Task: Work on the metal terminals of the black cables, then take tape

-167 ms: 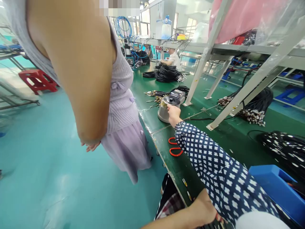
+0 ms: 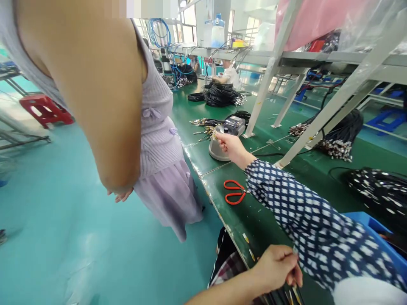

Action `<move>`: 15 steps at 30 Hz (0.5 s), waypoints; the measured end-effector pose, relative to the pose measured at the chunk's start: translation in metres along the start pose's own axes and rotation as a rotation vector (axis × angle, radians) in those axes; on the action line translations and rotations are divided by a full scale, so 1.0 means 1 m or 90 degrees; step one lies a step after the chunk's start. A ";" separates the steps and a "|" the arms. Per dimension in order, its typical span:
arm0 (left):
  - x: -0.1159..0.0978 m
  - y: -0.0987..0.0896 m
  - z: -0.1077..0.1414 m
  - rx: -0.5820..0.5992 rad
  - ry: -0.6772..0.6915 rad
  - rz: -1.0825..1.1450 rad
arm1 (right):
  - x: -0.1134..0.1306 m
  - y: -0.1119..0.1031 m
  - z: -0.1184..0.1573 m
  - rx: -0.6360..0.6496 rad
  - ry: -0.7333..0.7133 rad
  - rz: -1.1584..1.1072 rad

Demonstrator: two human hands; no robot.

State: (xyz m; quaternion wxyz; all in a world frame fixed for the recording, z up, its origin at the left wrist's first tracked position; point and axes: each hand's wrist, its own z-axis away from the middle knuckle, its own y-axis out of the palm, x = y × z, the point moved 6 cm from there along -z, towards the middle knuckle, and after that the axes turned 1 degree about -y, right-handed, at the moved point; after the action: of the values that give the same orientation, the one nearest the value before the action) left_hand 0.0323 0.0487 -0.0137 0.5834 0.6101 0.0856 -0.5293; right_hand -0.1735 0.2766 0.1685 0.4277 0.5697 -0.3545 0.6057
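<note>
My right hand, in a navy sleeve with white pattern, has its fingers pinched together beside a small grey machine with a round top. Something tiny and yellowish shows at the fingertips, too small to name. Behind the machine is a bundle of black cables with brass-coloured ends. My left hand, bare-armed, is closed at the bottom, fingertips pressed together near my right sleeve. What it pinches is unclear. Black cables with yellowish tips lie below it. Red-handled scissors rest on the green table.
A person in a lilac top stands close on the left. White metal rack legs rise from the table. Cable bundles lie right, near a blue bin. Farther back are black cable coils and a seated person.
My right hand has drawn back slightly from the machine's top, its fingers more visible. My left hand has come up from behind the sleeve. More of the scissors shows.
</note>
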 end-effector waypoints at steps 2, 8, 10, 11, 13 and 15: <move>-0.010 -0.001 0.003 -0.020 0.042 -0.008 | 0.003 -0.016 0.038 0.094 -0.004 0.008; -0.033 0.005 0.028 -0.048 0.068 0.001 | -0.010 -0.098 0.171 0.192 -0.032 0.130; -0.044 0.010 0.040 -0.048 0.064 -0.012 | -0.012 -0.123 0.209 0.183 -0.034 0.186; -0.050 0.013 0.046 -0.051 0.068 -0.016 | -0.012 -0.135 0.226 0.173 -0.032 0.211; -0.065 0.018 0.055 -0.062 0.085 0.001 | -0.011 -0.154 0.258 0.156 -0.031 0.265; -0.075 0.025 0.060 -0.063 0.096 0.035 | -0.010 -0.168 0.285 0.147 -0.033 0.328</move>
State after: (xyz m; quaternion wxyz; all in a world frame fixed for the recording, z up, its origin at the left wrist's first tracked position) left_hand -0.0147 0.0316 0.0724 0.6193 0.6205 0.1385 -0.4608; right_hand 0.0921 0.0782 0.1771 0.1827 0.5212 -0.4270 0.7160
